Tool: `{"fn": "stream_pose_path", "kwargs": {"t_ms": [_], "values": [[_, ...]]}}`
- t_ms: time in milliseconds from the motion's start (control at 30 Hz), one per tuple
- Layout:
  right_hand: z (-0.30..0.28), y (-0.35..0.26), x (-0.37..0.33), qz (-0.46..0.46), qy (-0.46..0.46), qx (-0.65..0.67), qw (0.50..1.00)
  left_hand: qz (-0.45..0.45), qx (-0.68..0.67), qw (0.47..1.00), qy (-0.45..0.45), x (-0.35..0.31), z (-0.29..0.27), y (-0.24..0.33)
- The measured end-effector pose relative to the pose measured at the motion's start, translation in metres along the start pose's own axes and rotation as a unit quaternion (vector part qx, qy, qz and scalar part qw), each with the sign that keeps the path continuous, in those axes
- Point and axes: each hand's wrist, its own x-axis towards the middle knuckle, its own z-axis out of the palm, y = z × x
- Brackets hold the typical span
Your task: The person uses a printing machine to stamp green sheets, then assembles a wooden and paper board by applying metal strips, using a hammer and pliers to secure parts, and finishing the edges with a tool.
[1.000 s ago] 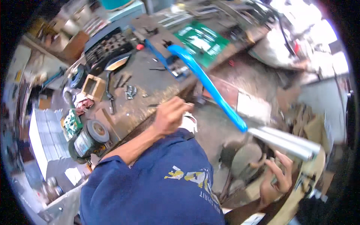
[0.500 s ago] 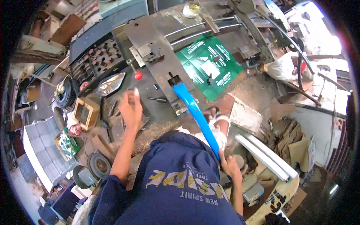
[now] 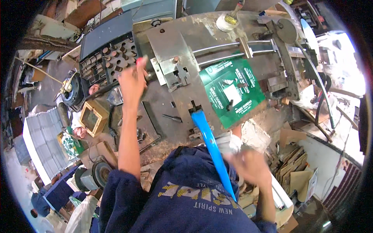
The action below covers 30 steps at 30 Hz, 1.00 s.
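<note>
My left hand [image 3: 132,80] is closed at the red ball knob [image 3: 139,61] of a short lever on the left side of a steel bench machine [image 3: 167,42]. The hand hides most of the lever. A long blue lever handle [image 3: 213,149] slopes from a slot in the machine's plate toward my body. My right hand [image 3: 251,166] is off that handle, just right of it, its fingers smeared by motion. A dark metal pin [image 3: 171,117] lies on the bench left of the plate. To the plate's right, a green printed sheet [image 3: 233,91] carries small dark metal parts.
An opened tool case [image 3: 110,54] with short round pieces stands far left. Nearer are a wooden frame box [image 3: 94,118] and a bench grinder [image 3: 99,173]. A white pot with a brush [image 3: 226,22] stands at the back. Cardboard scraps [image 3: 289,161] are stacked at right.
My left hand has moved up and forward onto the red knob, which now sits farther forward. My right hand has let go of the blue handle and moved right. The view has shifted.
</note>
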Motion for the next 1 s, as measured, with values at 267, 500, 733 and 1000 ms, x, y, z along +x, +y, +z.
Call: {"fn": "stream_pose_path", "kwargs": {"t_ms": [267,500,733,1000], "values": [[-0.052,-0.122,0.234,-0.110,0.309,-0.045,0.944,0.204,0.173,0.963,0.035,0.061,0.018,0.015],[-0.034,-0.113,0.214,-0.283,0.556,0.082,0.778,0.275,-0.012,0.943,-0.186,0.036,0.041,0.026],[0.003,0.007,0.234,0.074,0.355,0.033,0.931,0.372,0.003,0.922,-0.105,0.040,0.053,0.016],[0.035,0.079,0.221,0.101,0.346,0.074,0.930,0.297,-0.212,0.929,-0.062,0.002,-0.043,0.082]]}}
